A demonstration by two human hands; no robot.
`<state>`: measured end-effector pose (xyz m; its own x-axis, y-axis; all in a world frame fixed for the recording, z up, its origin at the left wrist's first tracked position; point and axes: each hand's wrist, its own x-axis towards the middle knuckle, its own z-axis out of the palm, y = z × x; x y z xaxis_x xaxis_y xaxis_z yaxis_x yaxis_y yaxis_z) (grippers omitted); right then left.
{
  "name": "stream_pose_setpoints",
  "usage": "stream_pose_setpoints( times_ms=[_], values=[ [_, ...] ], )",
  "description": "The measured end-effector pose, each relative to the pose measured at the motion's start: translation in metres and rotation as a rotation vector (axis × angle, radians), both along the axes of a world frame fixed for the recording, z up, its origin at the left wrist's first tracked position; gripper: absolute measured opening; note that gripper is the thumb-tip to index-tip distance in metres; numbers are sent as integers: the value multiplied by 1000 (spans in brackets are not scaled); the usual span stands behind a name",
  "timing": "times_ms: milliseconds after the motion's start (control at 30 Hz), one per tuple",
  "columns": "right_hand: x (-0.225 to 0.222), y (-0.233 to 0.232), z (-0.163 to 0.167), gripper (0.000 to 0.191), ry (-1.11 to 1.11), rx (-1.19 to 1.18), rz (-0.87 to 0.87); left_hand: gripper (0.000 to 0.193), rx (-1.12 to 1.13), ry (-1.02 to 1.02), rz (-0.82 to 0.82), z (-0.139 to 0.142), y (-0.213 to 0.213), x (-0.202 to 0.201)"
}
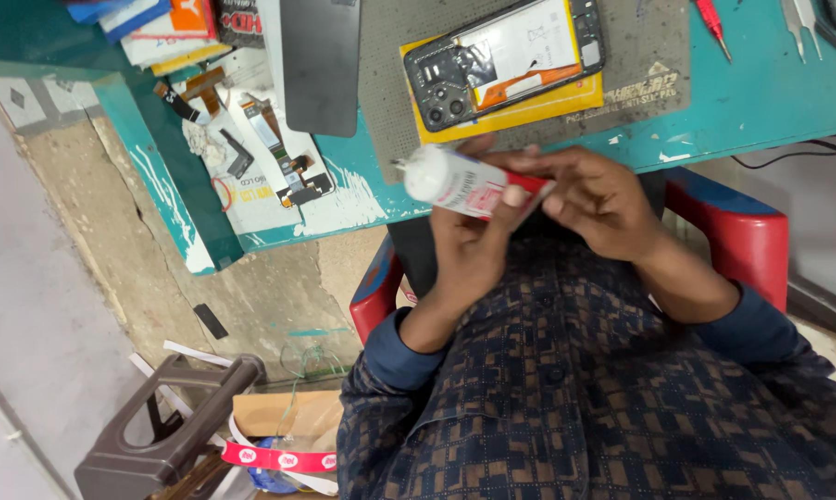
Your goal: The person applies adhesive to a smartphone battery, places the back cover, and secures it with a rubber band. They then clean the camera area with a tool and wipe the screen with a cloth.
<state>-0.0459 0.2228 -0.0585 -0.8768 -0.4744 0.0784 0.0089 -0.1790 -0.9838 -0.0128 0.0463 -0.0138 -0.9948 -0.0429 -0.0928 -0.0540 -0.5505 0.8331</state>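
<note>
Right now I see a white tube with a red label (460, 182) held crosswise just off the near edge of the teal counter (761, 93), above the lap. My left hand (474, 245) is wrapped closed around the tube's body, while my right hand (596, 199) pinches its red end with curled fingers. Beyond them on the counter lies an opened phone (506, 57) on a yellow pad (520, 106) atop a grey mat (649, 56), with loose flex cables (270, 139) to one side and a red chair (742, 231) beneath me.
</note>
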Motion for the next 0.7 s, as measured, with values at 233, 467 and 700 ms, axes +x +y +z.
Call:
stream_pose_setpoints(
  times_ms=[233, 467, 700],
  values=[
    [-44, -4, 31, 27, 762, 872, -278, 37, -243, 34, 120, -23, -40, 19],
    [-46, -18, 43, 33, 948, 1106, -263, 31, -784, 57, -86, -5, -55, 31],
    [-56, -10, 74, 56, 796, 996, -115, 77, -1127, 293, -241, 6, -30, -15]
  ],
)
